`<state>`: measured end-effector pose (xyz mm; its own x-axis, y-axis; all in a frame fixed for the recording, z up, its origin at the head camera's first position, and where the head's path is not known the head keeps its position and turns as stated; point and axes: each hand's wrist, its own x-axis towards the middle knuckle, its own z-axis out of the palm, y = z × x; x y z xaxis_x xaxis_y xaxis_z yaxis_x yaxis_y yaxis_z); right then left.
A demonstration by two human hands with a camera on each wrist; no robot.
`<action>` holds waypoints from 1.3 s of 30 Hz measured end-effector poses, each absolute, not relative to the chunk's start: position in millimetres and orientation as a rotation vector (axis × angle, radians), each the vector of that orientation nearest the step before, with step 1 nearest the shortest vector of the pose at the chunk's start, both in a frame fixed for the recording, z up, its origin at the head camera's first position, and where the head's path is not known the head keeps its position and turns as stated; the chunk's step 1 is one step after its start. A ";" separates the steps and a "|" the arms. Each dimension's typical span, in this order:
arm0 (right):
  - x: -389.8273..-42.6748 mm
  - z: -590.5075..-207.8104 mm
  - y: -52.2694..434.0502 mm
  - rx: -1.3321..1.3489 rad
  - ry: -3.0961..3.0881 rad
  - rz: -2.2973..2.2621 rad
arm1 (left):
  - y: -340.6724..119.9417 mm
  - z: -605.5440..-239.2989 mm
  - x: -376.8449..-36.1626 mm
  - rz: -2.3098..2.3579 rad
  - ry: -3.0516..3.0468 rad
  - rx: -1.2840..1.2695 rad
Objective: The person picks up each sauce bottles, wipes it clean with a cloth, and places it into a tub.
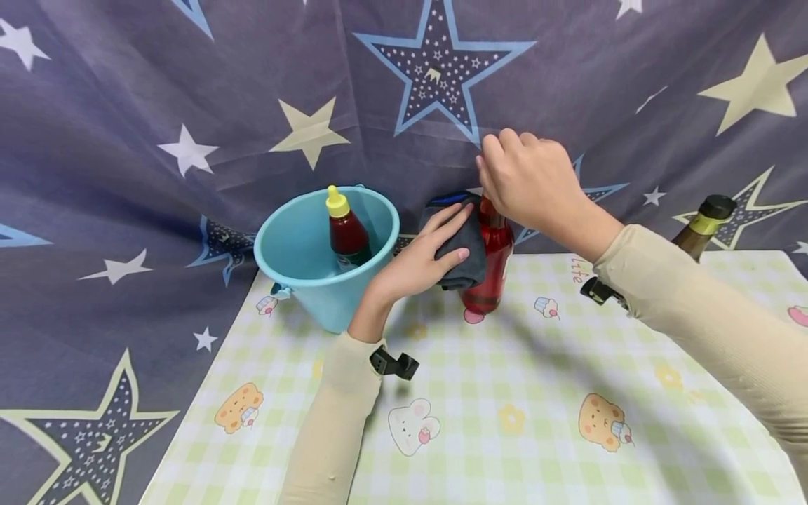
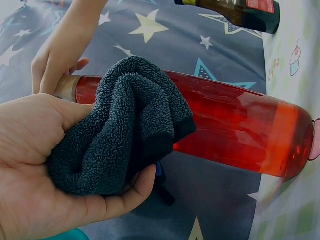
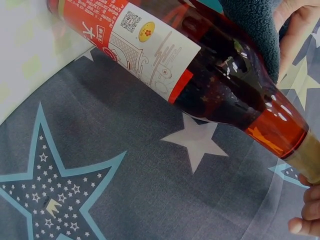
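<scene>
On the near part of the table, a pale green checked cloth (image 1: 505, 435) printed with cartoon bears and cupcakes lies bare between two cream-sleeved forearms. Farther in, the left hand (image 1: 419, 263) presses a bunched dark grey terry towel (image 1: 463, 252) against the side of a tall red glass bottle (image 1: 489, 270); the fingers lie along the outside of the towel while the thumb and palm cup it from below, so the hand grasps the towel and the towel touches the glass. The left wrist view shows the towel folded thickly over the bottle's upper body, near the shoulder. The red bottle stands upright on the checked cloth, close to its far edge, just right of a light blue plastic bucket (image 1: 303, 245). Above it, the right hand (image 1: 530, 182) closes its curled fingers over the bottle's top; the right wrist view shows fingertips at the neck and a red and white label on the bottle. Inside the bucket stands a small dark red sauce bottle with a yellow cap (image 1: 344, 231). At the far right stands a dark brown bottle with a black cap (image 1: 703, 224). Behind everything hangs a grey-blue star-patterned cloth (image 1: 189, 105).
</scene>
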<state>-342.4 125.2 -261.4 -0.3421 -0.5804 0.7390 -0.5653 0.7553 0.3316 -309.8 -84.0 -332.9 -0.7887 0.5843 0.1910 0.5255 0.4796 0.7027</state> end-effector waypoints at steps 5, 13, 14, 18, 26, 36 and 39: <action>-341.8 -261.6 124.6 0.860 -2.015 -0.022 | -84.1 -333.7 -309.9 1.217 2.635 0.986; -342.0 -261.8 124.0 0.860 -2.010 -0.020 | -84.2 -332.6 -308.6 1.235 2.625 0.953; -342.0 -261.9 123.9 0.861 -2.010 -0.018 | -84.3 -332.4 -308.3 1.235 2.625 0.950; -341.8 -262.5 123.9 0.861 -2.006 -0.016 | -84.9 -332.0 -307.7 1.228 2.628 0.948; -341.4 -262.5 123.4 0.859 -2.001 -0.021 | -86.1 -332.6 -308.9 1.219 2.634 0.965; -340.9 -263.2 123.8 0.860 -2.006 -0.016 | -87.4 -333.8 -309.8 1.219 2.629 0.966; -340.9 -263.0 123.8 0.862 -2.005 -0.017 | -88.3 -333.9 -309.6 1.212 2.632 0.963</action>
<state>-340.9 123.8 -263.0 -0.3288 -0.5778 0.7470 -0.5648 0.7542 0.3349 -309.6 -88.3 -333.9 -0.7976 0.5775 0.1741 0.5077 0.4870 0.7107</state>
